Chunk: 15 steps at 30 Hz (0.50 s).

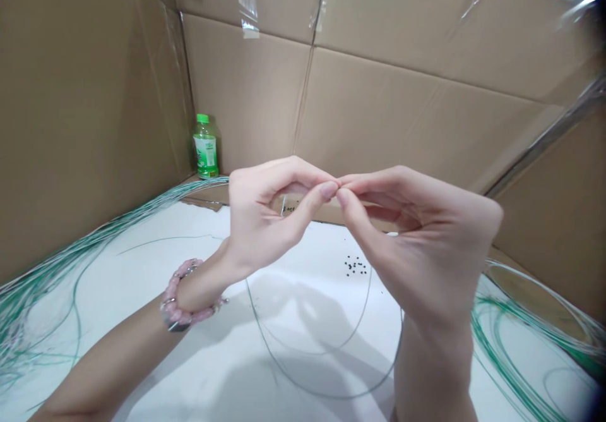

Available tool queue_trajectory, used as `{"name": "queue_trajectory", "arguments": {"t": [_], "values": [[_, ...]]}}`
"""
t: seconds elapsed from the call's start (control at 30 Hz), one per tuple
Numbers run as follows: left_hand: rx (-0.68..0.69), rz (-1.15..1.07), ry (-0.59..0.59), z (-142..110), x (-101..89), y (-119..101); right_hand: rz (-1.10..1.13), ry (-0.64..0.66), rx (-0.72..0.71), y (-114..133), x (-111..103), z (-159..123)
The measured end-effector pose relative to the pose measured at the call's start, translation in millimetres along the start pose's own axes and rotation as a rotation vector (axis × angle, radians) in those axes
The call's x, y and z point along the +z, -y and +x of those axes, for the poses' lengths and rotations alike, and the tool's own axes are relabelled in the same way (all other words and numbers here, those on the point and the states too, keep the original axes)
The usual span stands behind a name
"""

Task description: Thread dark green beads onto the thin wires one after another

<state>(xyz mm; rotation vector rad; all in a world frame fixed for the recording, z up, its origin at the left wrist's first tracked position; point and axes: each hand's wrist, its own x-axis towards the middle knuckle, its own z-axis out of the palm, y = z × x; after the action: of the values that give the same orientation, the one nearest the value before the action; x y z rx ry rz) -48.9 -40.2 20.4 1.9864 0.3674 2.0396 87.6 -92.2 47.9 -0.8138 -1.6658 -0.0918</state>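
Observation:
My left hand [274,210] and my right hand [411,226] meet fingertip to fingertip above the white surface, thumb and forefinger pinched on each. A thin dark wire [303,387] hangs in a wide loop below them, one side rising behind the left hand and the other behind the right wrist. What sits between the fingertips is too small and covered to make out, but the loop appears to be held there. Behind the hands, several tiny black pieces [355,266] lie scattered on the white tabletop [208,371].
Bundles of green and white wires lie at the left [33,308] and right [516,346]. A green-capped bottle [206,147] stands in the back left corner. Brown cardboard walls [379,106] enclose the back and sides. A pink bead bracelet [177,311] circles my left wrist.

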Motion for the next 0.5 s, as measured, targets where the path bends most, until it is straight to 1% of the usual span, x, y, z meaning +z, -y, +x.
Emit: {"name": "queue_trajectory", "arguments": {"t": [0.07,0.13,0.17,0.2,0.27,0.33,0.4,0.47,0.5], "values": [[0.020,0.035,0.007,-0.4,1.3,3.5,-0.088,0.124,0.036,-4.4,-9.7,1.4],[0.005,0.039,0.017,-1.2,3.0,7.0,-0.185,0.266,0.094,-8.9,-20.4,3.3],[-0.008,0.029,0.021,-2.0,4.1,8.3,-0.207,0.289,0.113,-10.5,-24.7,4.3],[-0.024,0.014,0.027,-3.0,5.5,9.0,-0.204,0.276,0.123,-11.2,-27.6,5.2],[-0.053,-0.026,0.045,-5.7,8.6,8.0,-0.122,0.220,0.119,-10.6,-28.5,6.4],[-0.072,-0.064,0.044,-8.1,11.7,4.6,-0.033,0.211,0.094,-8.4,-24.8,6.8],[-0.096,-0.088,0.024,-8.8,14.2,2.5,-0.002,0.218,0.084,-6.7,-20.1,7.2],[-0.116,-0.134,-0.008,-7.5,16.9,7.1,0.007,0.196,0.066,-6.8,-17.9,8.0],[-0.136,-0.181,-0.016,-6.8,19.1,13.0,0.020,0.178,0.055,-7.4,-18.2,8.6]]}}
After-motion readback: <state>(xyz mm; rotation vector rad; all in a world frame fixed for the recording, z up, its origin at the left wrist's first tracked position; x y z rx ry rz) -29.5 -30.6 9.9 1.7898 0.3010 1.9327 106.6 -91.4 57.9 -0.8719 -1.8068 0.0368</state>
